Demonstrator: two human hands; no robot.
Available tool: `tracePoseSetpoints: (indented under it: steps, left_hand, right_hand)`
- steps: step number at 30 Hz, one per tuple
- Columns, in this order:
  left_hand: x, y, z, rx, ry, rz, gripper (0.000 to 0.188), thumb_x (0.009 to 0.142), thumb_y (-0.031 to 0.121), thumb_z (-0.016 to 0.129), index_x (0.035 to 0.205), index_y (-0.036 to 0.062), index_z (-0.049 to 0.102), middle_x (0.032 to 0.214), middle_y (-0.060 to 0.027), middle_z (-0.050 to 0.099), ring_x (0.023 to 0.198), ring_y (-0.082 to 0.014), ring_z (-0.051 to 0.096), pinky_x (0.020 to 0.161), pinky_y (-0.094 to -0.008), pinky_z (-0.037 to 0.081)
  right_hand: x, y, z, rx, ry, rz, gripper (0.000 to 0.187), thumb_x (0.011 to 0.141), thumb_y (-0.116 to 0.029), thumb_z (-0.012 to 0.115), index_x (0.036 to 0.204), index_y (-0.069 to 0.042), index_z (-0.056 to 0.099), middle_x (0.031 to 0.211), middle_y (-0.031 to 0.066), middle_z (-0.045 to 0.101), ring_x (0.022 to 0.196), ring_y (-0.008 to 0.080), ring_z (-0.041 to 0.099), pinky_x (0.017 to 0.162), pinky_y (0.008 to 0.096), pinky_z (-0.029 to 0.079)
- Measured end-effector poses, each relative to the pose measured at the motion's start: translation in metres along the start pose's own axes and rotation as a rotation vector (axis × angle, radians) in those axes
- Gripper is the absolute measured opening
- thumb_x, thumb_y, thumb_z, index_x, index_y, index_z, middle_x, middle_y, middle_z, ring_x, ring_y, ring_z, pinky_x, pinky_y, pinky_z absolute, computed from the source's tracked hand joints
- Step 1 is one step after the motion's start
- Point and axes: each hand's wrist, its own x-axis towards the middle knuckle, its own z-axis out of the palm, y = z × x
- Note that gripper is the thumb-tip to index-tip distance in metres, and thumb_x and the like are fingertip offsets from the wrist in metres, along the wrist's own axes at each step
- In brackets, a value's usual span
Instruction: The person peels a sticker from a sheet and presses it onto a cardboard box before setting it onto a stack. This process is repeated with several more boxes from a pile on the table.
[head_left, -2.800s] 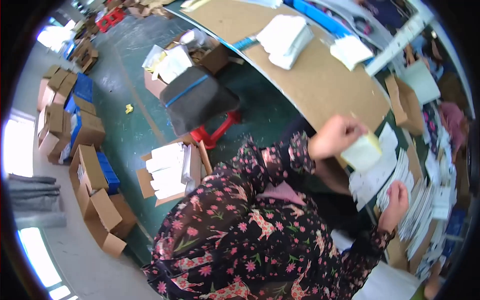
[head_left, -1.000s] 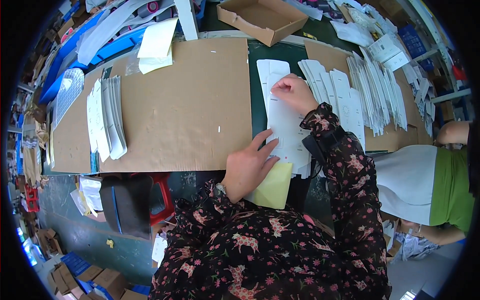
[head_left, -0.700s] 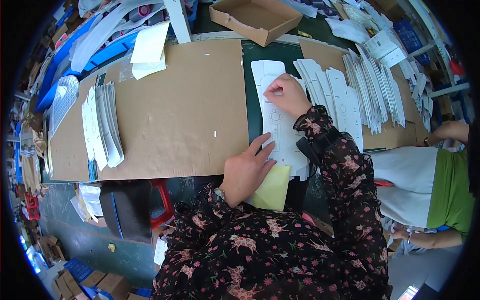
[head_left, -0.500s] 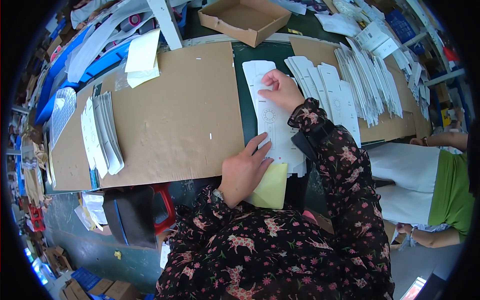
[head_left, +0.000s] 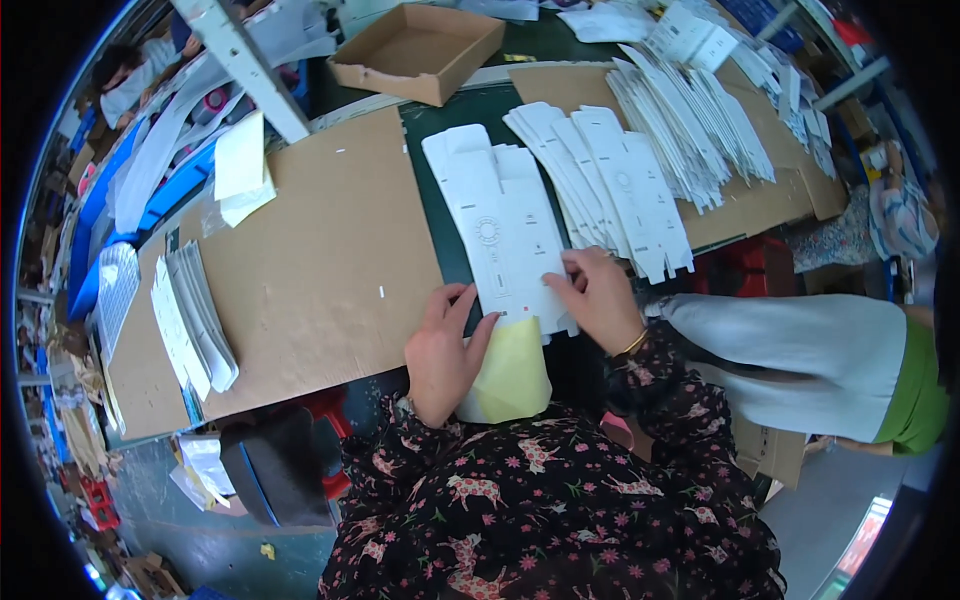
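Observation:
A stack of flat white die-cut cartons (head_left: 515, 235) with a round printed dial lies lengthwise in front of me. My left hand (head_left: 440, 350) rests at its lower left corner, thumb and forefinger apart, the thumb tip touching the lower edge. At the right edge, my right hand (head_left: 597, 305) is curled, its thumb on the top carton and its fingers at the side. A pale yellow sheet of paper (head_left: 515, 370) hangs below the stack's near end, between my wrists. More flat cartons (head_left: 625, 190) lie fanned out just to the right.
A thick row of white cartons (head_left: 690, 130) sits farther right. Another small stack (head_left: 195, 315) is at the left on brown cardboard (head_left: 330, 250). An open cardboard tray (head_left: 420, 50) stands at the back, beside a white metal post (head_left: 245, 70). A person in white trousers (head_left: 790, 345) is at my right.
My right hand has come down from the far end of the carton stack to its near right edge. My left hand has drawn back to the lower left corner. The view has turned.

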Motion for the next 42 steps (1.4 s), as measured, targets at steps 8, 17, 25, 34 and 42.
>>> tracePoseSetpoints:
  steps: [8,17,25,34,42]
  left_hand:
    - [-0.004,0.003,0.011,0.205,0.071,0.116,0.038,0.096,0.029,0.075,0.126,0.0062,0.071,0.128,-0.0093,0.066,0.082,-0.0303,0.073,0.066,-0.0410,0.059]
    - [-0.001,0.004,-0.012,-0.093,0.091,-0.120,0.033,0.098,0.019,0.076,0.128,0.0044,0.072,0.072,-0.0060,0.062,0.060,-0.0145,0.058,0.056,-0.0306,0.047]
    - [0.026,0.010,-0.043,-0.390,0.412,-0.255,0.028,0.106,0.010,0.067,0.132,0.0009,0.070,0.066,0.0090,0.044,0.059,0.0013,0.032,0.052,-0.0230,0.021]
    - [0.035,0.031,-0.046,-0.624,0.552,-0.160,0.032,0.109,0.009,0.061,0.140,0.0004,0.063,0.070,0.0077,0.053,0.063,0.0011,0.038,0.057,-0.0196,0.027]
    - [0.016,0.024,-0.050,-0.961,0.122,-0.149,0.046,0.108,0.003,0.058,0.153,-0.0002,0.050,0.098,-0.0008,0.069,0.088,-0.0031,0.059,0.079,-0.0172,0.046]
  right_hand:
    - [-0.018,-0.002,0.022,0.322,0.175,0.023,0.045,0.092,-0.011,0.079,0.133,0.003,0.067,0.103,0.0085,0.069,0.082,0.0141,0.065,0.069,0.0281,0.052]
    - [0.010,0.029,-0.035,0.715,0.362,0.084,0.039,0.100,-0.002,0.068,0.139,0.003,0.063,0.128,0.0111,0.072,0.115,0.0105,0.065,0.099,0.0278,0.053]
    - [-0.001,0.009,-0.075,0.504,0.226,0.005,0.045,0.103,-0.006,0.064,0.147,0.000,0.055,0.108,0.0097,0.073,0.097,0.0146,0.068,0.088,0.0288,0.054]
    - [-0.042,-0.079,0.003,1.298,-0.225,0.147,0.071,0.102,0.002,0.063,0.164,-0.003,0.028,0.106,0.0082,0.072,0.098,0.0105,0.066,0.088,0.0261,0.053]
    - [0.012,-0.042,-0.033,1.138,0.009,0.078,0.062,0.101,0.004,0.065,0.157,-0.002,0.040,0.102,0.0034,0.071,0.094,0.0081,0.064,0.088,0.0241,0.052]
